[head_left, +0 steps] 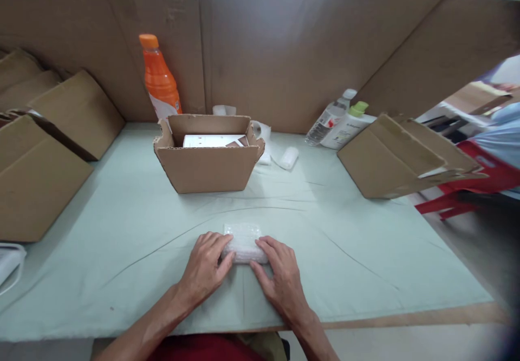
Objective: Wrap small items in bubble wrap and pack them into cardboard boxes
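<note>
Left hand (pixel 209 258), right hand (pixel 282 274): bubble-wrap bundle (pixel 244 248) held between fingers, in front of open carton (pixel 209 170); seemingly mostly rolled, flap (pixel 242 229) toward carton left.

Cardboard panels (pixel 260 52) back a cloth-covered table (pixel 333 285), a red chair (pixel 493 172) standing rightward.

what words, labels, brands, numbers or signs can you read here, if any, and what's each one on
No text can be read for certain.
Orange bottle: label markings, too blurred.
Clear bottle: red on the label, any lettering too blurred.
White bottle with a green cap: a line of dark print, too small.
White item inside the open carton: tiny marks, unreadable.
Bubble-wrapped packet: no lettering visible.
</note>
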A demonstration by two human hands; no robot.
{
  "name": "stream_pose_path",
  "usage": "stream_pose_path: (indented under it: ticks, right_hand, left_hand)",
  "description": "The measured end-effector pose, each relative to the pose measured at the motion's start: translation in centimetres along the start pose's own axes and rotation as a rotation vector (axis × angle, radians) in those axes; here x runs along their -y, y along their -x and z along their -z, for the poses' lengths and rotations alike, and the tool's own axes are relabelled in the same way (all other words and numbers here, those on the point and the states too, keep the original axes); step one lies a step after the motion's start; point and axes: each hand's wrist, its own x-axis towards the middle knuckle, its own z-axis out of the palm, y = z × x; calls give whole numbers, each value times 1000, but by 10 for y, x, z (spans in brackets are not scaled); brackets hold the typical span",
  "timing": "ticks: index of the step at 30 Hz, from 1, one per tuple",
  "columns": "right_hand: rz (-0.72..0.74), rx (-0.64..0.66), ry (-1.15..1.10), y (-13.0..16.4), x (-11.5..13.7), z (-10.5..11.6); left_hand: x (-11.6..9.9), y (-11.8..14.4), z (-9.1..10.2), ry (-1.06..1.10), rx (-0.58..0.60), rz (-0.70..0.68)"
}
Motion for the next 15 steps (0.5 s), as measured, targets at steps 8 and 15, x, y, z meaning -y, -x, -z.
stream_pose_path:
  ticks: [8,15]
  right_hand:
    - [-172,-24,-98,-5,-11,-7]
    - [-166,54,-272,3,-1,-2]
  left_hand:
    - [0,7,0,400,-30,418]
    - [-10,11,-2,836,78,515]
